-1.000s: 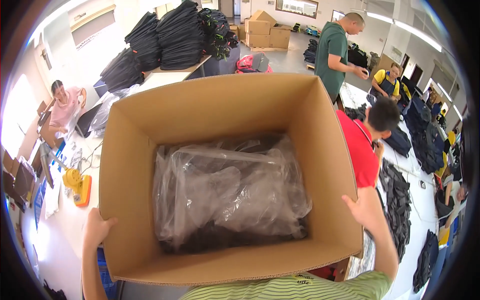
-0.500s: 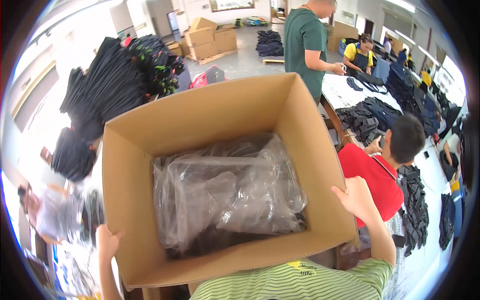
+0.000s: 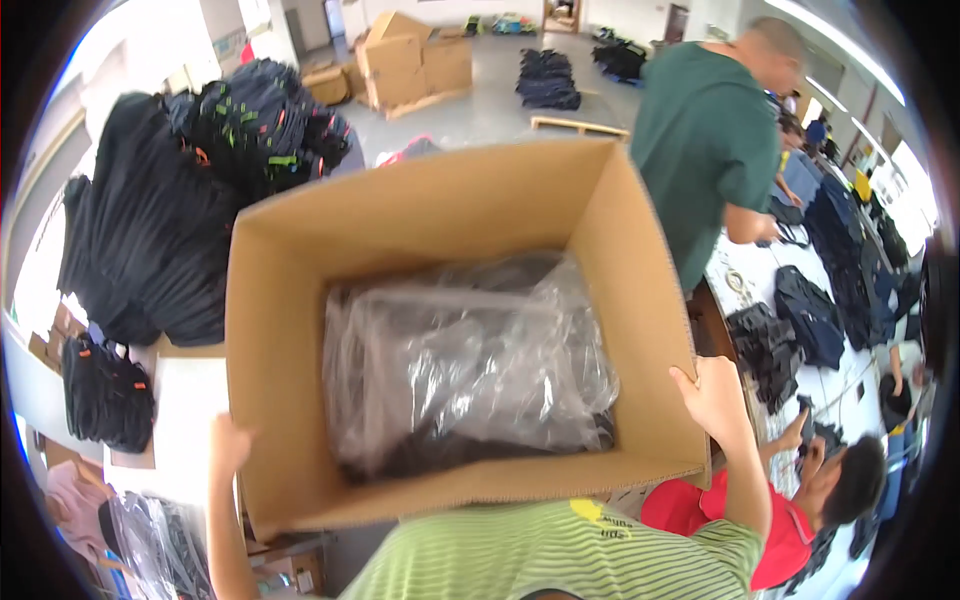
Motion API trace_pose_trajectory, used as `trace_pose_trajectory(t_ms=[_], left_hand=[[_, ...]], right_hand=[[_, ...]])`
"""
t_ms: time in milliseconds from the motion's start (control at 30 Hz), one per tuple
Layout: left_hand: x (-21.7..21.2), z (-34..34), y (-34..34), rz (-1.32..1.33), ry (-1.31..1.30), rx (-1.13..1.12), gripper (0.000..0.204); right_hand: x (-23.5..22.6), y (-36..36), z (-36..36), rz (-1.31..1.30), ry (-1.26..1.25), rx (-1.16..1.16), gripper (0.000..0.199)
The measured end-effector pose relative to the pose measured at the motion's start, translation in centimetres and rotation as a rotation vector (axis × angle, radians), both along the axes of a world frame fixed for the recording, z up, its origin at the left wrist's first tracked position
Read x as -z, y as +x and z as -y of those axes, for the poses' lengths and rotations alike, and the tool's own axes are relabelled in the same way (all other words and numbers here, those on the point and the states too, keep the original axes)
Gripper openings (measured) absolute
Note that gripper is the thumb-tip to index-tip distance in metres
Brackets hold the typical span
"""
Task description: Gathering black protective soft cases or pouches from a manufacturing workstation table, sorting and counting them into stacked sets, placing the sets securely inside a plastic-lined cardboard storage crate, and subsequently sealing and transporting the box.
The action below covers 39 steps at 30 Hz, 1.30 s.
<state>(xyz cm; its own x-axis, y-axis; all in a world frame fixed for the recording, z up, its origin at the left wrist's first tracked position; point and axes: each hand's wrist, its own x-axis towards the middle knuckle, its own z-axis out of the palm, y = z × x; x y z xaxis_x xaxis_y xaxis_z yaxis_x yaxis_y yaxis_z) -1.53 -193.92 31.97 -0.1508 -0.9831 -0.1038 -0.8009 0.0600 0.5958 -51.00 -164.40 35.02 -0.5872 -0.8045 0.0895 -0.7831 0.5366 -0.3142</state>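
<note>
A large open cardboard box (image 3: 440, 190) is held up in front of my body, its top toward me. Inside lie clear plastic bags (image 3: 470, 360) over dark contents that I cannot make out. My left hand (image 3: 232, 445) grips the box's left wall near the close corner, slightly blurred. On the opposite side, my right hand (image 3: 712, 395) is closed over the right edge, thumb against the inner wall.
Tall stacks of black items (image 3: 150, 230) stand on the left. A person in green (image 3: 700, 150) stands at the far right; another in red (image 3: 740, 520) sits close on my right beside a worktable with dark pieces (image 3: 770, 350). Cardboard boxes (image 3: 400, 75) stand on the floor ahead.
The surroundings have shifted as I move forward with the box between my hands. The person in green is closer, and the person in red now appears lower right.
</note>
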Motion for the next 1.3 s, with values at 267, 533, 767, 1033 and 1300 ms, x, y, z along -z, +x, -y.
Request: trace_pose_trajectory(t_ms=[267, 533, 767, 1033, 1300], left_hand=[[-2.2, 27.2, -16.8, 0.262, -0.289, 0.359, 0.027], [-0.4, 45.9, -36.6, 0.316, -0.218, 0.35, 0.026], [0.9, 61.5, -51.4, 0.285, -0.169, 0.431, 0.032], [4.5, 83.2, -72.6, 0.302, -0.312, 0.65, 0.032], [8.8, 99.6, -94.5, 0.185, -0.212, 0.825, 0.029]], right_hand=[[4.4, -6.5, 13.7, 0.07, -0.131, 0.297, 0.018], [7.0, -22.3, 31.3, 0.104, -0.097, 0.428, 0.018], [7.9, -36.7, 44.8, 0.046, -0.096, 0.517, 0.02], [11.7, -47.3, 57.4, 0.039, -0.143, 0.594, 0.024], [14.3, -56.3, 70.6, 0.056, -0.106, 0.897, 0.03]])
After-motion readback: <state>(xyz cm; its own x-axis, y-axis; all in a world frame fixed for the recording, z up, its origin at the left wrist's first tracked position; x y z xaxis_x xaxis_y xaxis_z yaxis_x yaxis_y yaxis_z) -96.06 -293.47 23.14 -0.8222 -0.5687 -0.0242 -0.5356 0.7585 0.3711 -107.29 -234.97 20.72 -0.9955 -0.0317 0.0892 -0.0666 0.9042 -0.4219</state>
